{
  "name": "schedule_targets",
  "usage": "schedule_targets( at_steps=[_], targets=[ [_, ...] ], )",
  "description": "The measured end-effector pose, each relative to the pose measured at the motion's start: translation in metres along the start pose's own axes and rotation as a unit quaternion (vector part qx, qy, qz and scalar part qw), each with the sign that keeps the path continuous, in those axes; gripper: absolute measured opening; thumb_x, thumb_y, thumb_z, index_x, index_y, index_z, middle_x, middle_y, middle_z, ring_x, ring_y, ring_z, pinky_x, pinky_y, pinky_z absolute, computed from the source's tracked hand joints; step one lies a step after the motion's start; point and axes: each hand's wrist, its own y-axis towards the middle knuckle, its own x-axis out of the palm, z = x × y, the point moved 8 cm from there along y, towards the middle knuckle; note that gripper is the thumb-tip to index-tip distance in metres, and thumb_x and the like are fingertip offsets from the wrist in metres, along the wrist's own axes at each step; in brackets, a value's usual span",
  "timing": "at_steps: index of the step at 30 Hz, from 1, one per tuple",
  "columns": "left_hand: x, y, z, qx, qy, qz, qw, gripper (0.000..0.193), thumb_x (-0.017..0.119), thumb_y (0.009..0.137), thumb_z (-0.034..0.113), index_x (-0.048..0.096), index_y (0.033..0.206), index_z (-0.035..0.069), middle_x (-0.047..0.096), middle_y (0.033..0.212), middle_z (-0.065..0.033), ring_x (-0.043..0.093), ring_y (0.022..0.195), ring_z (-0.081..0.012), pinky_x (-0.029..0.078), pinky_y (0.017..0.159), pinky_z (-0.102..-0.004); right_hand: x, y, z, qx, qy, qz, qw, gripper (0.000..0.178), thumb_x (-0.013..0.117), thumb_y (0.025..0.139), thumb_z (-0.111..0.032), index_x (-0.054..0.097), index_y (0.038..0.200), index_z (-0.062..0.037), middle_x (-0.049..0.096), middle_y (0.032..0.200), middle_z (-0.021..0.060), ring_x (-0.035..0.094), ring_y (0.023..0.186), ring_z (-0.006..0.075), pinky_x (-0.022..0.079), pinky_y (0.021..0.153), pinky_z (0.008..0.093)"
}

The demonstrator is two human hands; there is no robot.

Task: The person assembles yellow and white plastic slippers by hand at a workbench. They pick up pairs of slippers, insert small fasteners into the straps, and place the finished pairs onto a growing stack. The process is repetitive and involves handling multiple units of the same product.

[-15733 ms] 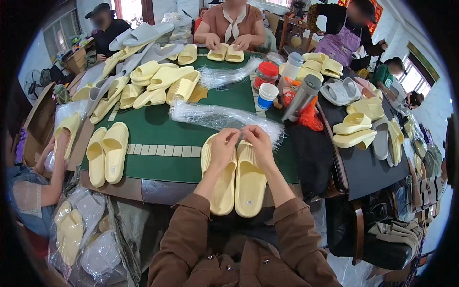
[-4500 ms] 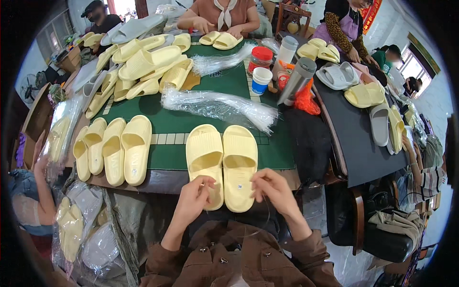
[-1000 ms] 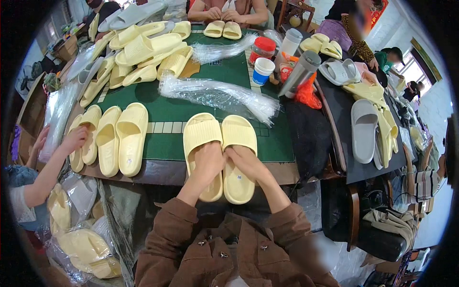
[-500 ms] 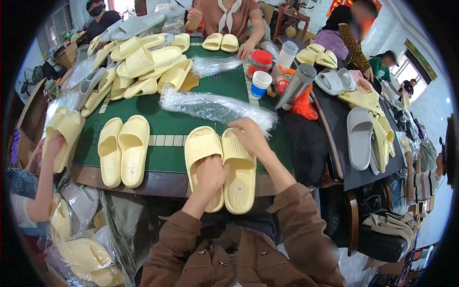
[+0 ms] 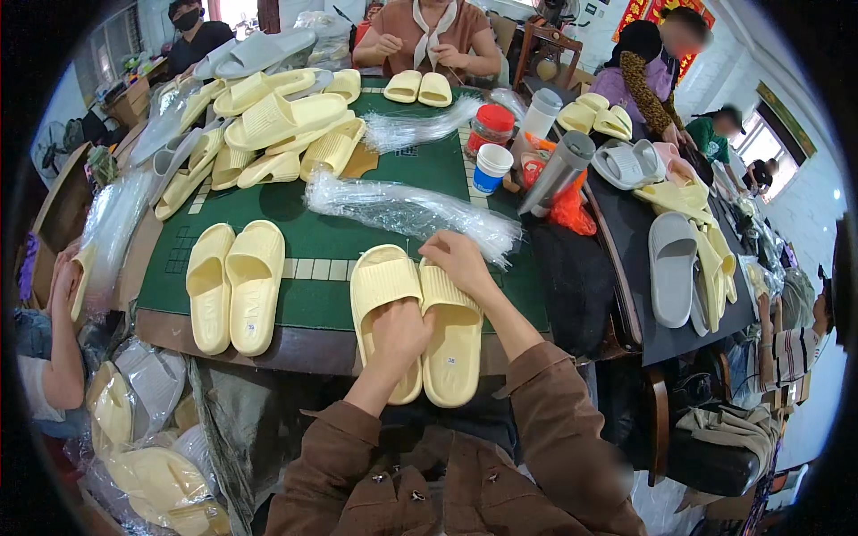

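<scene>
A pair of pale yellow slide slippers stands side by side before me, heels over the table's near edge. My left hand (image 5: 399,332) reaches into the left slipper (image 5: 384,272), fingers hidden under its ribbed strap. Its thumb lies toward the right slipper (image 5: 451,366), gripping the pair where their inner sides meet. My right hand (image 5: 456,262) is closed at the toe end of the right slipper, fingertips bent down between the two toes. A thin clear strand seems to stick up there; what the fingertips pinch is too small to make out.
Another yellow pair (image 5: 237,290) stands to the left. Beyond my hands lies a bundle of clear plastic strands (image 5: 402,210). Slippers are heaped (image 5: 286,121) at the back left. A cup (image 5: 492,168), red-lidded jar (image 5: 491,127) and grey bottle (image 5: 559,170) stand right. Co-workers surround the table.
My hands keep nearly the same hold on the slippers; the view has shifted slightly. The person opposite has lifted a hand off the table. At left, a co-worker's slipper has turned edge-on.
</scene>
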Motion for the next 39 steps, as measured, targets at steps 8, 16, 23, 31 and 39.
schedule_targets(
  at_steps=[8, 16, 23, 31, 39],
  targets=[
    [-0.001, -0.001, 0.003, 0.025, 0.003, 0.018, 1.0, 0.042, 0.06, 0.086, 0.037, 0.064, 0.1, -0.003, 0.065, 0.096, -0.0249, 0.065, 0.085, -0.0389, 0.052, 0.076, -0.0477, 0.014, 0.015, 0.006, 0.059, 0.189, 0.005, 0.98, 0.018, 0.059, 0.09, -0.011, 0.063, 0.097, 0.0048, 0.067, 0.076, 0.0094, 0.065, 0.063, 0.0132, 0.051, 0.055, 0.0266],
    [-0.002, 0.0, 0.006, 0.038, -0.003, 0.049, 0.998, 0.043, 0.058, 0.087, 0.037, 0.064, 0.095, -0.004, 0.064, 0.092, -0.0275, 0.063, 0.085, -0.0418, 0.05, 0.079, -0.0491, 0.016, 0.012, -0.016, -0.051, 0.032, -0.04, 0.997, 0.02, 0.059, 0.09, -0.014, 0.068, 0.097, 0.0029, 0.065, 0.083, 0.0127, 0.063, 0.063, 0.0146, 0.05, 0.061, 0.0275],
    [-0.026, -0.023, 0.027, 0.129, 0.128, 0.098, 0.978, 0.043, 0.065, 0.085, 0.036, 0.063, 0.097, -0.006, 0.062, 0.103, -0.023, 0.062, 0.094, -0.0355, 0.05, 0.081, -0.0439, -0.005, -0.007, -0.021, -0.049, 0.095, 0.056, 0.993, 0.019, 0.056, 0.092, -0.011, 0.067, 0.093, 0.0039, 0.065, 0.077, 0.0098, 0.062, 0.063, 0.0127, 0.051, 0.059, 0.0267],
    [-0.088, -0.022, 0.05, 0.238, -0.004, 0.183, 0.954, 0.028, 0.064, 0.084, 0.012, 0.061, 0.111, 0.004, 0.065, 0.099, -0.0158, 0.064, 0.078, -0.0318, 0.051, 0.068, -0.04, -0.004, -0.012, -0.017, -0.076, 0.116, 0.045, 0.989, 0.018, 0.055, 0.094, -0.011, 0.066, 0.099, 0.002, 0.065, 0.085, 0.0085, 0.062, 0.072, 0.0138, 0.051, 0.065, 0.0272],
    [-0.041, 0.092, 0.019, 0.193, -0.267, 0.018, 0.944, 0.03, 0.059, 0.084, 0.004, 0.058, 0.113, -0.002, 0.069, 0.094, -0.0179, 0.069, 0.082, -0.0268, 0.053, 0.073, -0.0346, -0.002, -0.013, -0.007, -0.066, 0.153, 0.1, 0.981, 0.017, 0.06, 0.092, -0.011, 0.067, 0.102, 0.0005, 0.064, 0.091, 0.0075, 0.061, 0.073, 0.012, 0.049, 0.061, 0.0264]
  ],
)
